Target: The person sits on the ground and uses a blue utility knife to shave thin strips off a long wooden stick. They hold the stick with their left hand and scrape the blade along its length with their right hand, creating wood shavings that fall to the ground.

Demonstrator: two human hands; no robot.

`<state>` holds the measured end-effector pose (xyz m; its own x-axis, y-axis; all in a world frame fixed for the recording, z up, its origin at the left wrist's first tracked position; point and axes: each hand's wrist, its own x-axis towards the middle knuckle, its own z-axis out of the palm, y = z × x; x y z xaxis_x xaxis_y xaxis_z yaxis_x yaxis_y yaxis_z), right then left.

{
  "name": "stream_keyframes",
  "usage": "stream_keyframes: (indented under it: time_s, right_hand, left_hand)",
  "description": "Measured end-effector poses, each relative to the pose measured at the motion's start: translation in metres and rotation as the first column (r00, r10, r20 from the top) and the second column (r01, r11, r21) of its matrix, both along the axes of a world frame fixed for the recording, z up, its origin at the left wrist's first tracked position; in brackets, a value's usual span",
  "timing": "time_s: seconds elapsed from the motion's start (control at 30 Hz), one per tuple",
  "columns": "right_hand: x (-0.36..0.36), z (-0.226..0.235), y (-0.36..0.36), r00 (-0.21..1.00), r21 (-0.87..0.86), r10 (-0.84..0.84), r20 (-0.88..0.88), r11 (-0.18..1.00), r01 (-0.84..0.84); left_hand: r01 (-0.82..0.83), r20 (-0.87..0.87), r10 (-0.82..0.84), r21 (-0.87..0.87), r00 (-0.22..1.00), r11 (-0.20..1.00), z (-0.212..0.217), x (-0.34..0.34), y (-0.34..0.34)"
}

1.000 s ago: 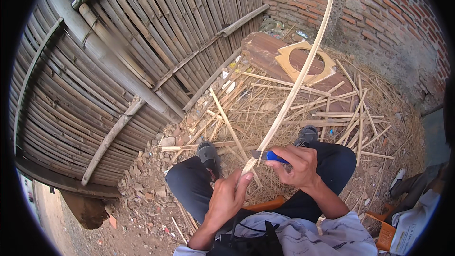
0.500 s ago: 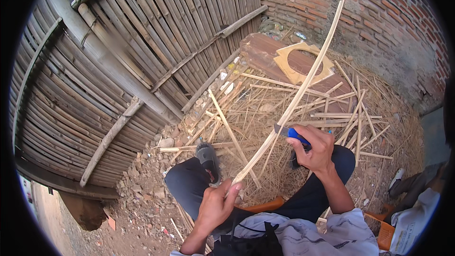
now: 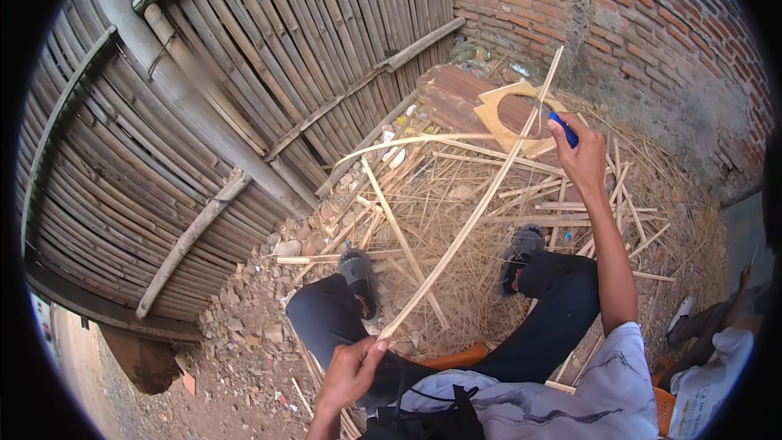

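Across the middle, from near left to far right, runs one long, pale, slim strip (image 3: pixel 479 208); one thin sliver (image 3: pixel 383 147) arcs left from near its far end; the left hand (image 3: pixel 350 371) pinches the strip's near end; the right hand (image 3: pixel 584 159) grips one blue-handled knife (image 3: pixel 564 129) farther along. Two dark shoes (image 3: pixel 358 274) flank the strip; one holed board (image 3: pixel 494 114) lies far.

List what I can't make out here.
Head view: near end of the long pale strip, covered by the left hand.
Head view: much of the blue handle, covered by the right hand.
Head view: orange object, partly behind the legs.
Head view: other person, cut off by the right edge.
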<state>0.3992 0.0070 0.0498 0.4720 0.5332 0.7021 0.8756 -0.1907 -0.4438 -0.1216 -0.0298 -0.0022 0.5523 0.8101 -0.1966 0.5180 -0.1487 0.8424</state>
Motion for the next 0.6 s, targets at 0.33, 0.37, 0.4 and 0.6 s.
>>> stream_keyframes:
  time_s: [0.33, 0.37, 0.4, 0.6]
  right_hand:
    - [0.116, 0.018, 0.037, 0.963, -0.051, -0.257, -0.085, 0.966, 0.254]
    - [0.137, 0.019, 0.032, 0.946, -0.034, -0.305, -0.115, 0.952, 0.303]
    - [0.151, 0.017, 0.026, 0.942, -0.07, -0.315, -0.116, 0.949, 0.309]
    - [0.164, -0.015, 0.009, 0.955, -0.347, -0.293, -0.047, 0.901, 0.259]
  left_hand:
    - [0.058, 0.016, -0.056, -0.173, 0.998, 0.983, -0.018, -0.055, 0.005]
    - [0.063, 0.039, -0.056, -0.191, 0.998, 0.98, -0.023, -0.07, 0.006]
    - [0.028, -0.008, -0.03, -0.189, 1.0, 0.982, -0.023, -0.085, 0.004]
    - [-0.153, -0.157, 0.157, 0.033, 0.975, 0.988, -0.002, -0.081, 0.004]
